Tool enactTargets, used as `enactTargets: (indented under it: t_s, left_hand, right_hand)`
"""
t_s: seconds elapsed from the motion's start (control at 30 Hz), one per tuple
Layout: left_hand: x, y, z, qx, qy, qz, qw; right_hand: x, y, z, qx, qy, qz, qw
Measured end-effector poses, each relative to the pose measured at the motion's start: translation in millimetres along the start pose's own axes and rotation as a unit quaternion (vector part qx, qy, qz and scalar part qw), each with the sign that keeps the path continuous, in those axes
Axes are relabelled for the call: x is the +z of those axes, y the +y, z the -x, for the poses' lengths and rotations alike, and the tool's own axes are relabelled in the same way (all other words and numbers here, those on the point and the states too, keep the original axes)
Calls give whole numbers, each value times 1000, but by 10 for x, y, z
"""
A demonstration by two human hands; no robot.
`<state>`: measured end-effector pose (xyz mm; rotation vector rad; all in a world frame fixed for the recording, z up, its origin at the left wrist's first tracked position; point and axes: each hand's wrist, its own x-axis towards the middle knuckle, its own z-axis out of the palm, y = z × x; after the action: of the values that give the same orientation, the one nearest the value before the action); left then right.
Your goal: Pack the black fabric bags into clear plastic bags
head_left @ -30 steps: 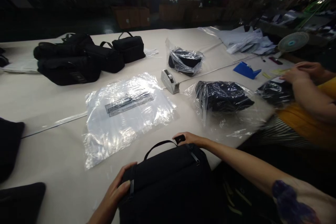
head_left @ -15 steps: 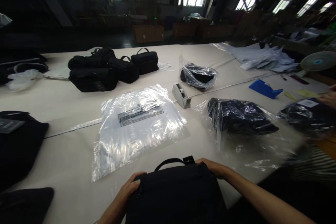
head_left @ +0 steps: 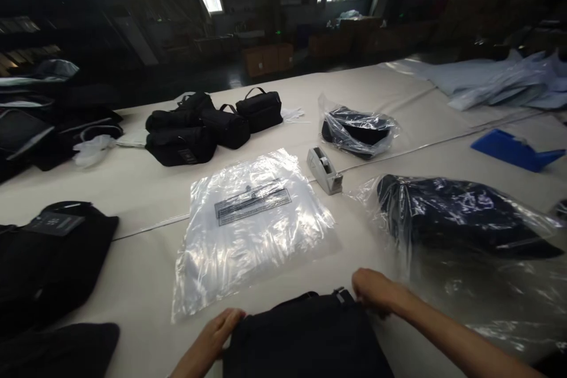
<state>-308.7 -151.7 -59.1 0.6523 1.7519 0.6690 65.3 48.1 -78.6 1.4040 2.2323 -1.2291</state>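
Note:
A black bag (head_left: 305, 339) lies at the bottom centre, its handle low along the far edge. My left hand (head_left: 217, 331) grips its far left corner, fingers partly hidden by the fabric. At its far right corner is my right hand (head_left: 376, 292), with the fingers curled closed; whatever they may hold is too hidden to make out. Beyond the bag, a stack of clear plastic bags (head_left: 257, 242) with a printed panel lies flat. A grey tape dispenser (head_left: 325, 171) stands at the stack's right.
Black bags (head_left: 181, 144) stand at the back left, others (head_left: 48, 260) at the left edge. To the right are a bag in clear plastic (head_left: 460, 212), a smaller wrapped one (head_left: 357, 130), a blue tool (head_left: 516, 150) and pale sheets (head_left: 496, 80).
The view has turned left. My right hand now shows as a closed fist beside the bag's corner, and the bag's handle and tag have dropped lower.

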Motion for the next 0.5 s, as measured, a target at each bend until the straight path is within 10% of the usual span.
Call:
enactTargets:
  t_s: [0.13, 0.27, 0.5]
  left_hand:
    - [-123, 123, -549, 152, 143, -205, 956]
    - [-58, 243, -1049, 233, 197, -364, 880]
    - [-244, 427, -1267, 181, 76, -269, 943]
  right_hand:
    - [-368, -256, -279, -80, 150, 25, 985]
    - [-261, -556, -795, -176, 192, 0, 966]
    - [-34, -865, -1337, -152, 104, 137, 973]
